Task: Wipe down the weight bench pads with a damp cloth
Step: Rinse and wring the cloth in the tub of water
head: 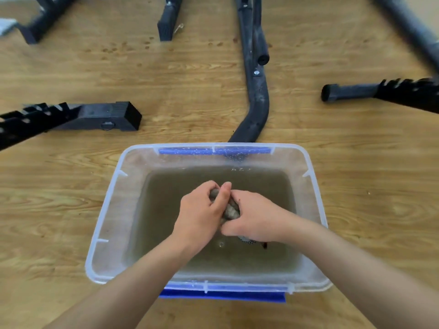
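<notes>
Left hand (200, 210) and right hand (253, 218) clench a bunched cloth (230, 210) (grey, sodden) inside the clear tub (111, 210) of murky water (166, 233).

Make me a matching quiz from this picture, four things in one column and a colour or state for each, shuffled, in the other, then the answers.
Things:
1 cloth
2 water
3 tub
4 bench frame

Descriptions:
A clear plastic
B black, on the floor
C murky brown
D gripped by left hand and right hand

Pairs: 1-D, 2-C, 3-A, 4-B
</notes>
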